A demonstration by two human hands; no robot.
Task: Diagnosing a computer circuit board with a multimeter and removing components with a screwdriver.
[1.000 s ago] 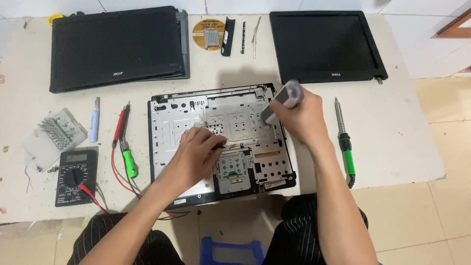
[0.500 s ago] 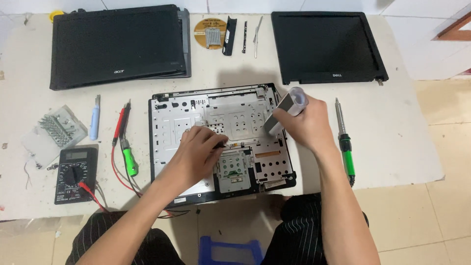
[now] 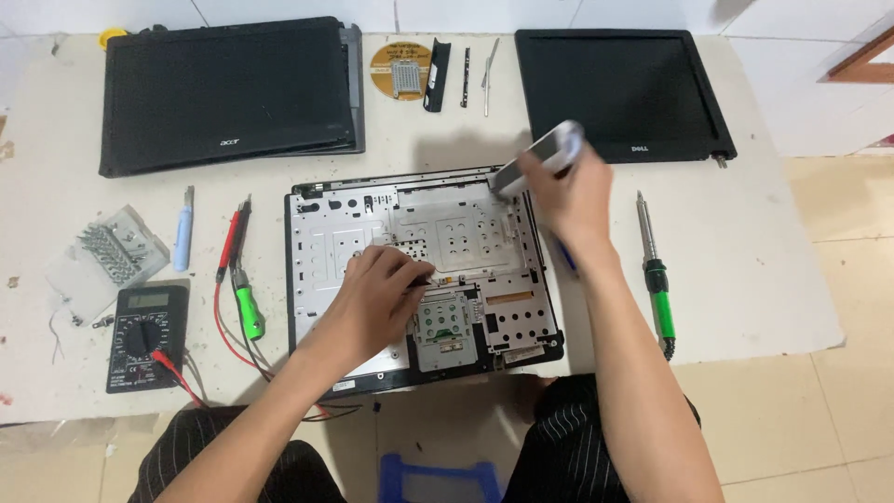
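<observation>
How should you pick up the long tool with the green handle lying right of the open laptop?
Probably by the green handle, coming straight down from above. The soldering iron lies flat on the table with free space on both sides, tip pointing away. The handle is its thickest part; the thin metal shaft offers less grip and could be hot.

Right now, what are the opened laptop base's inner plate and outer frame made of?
Inner plate: looks like bare stamped sheet metal, dull silver, punched with holes and slots. Outer frame: probably moulded black plastic, matte. Left hand rests on the plate.
</observation>
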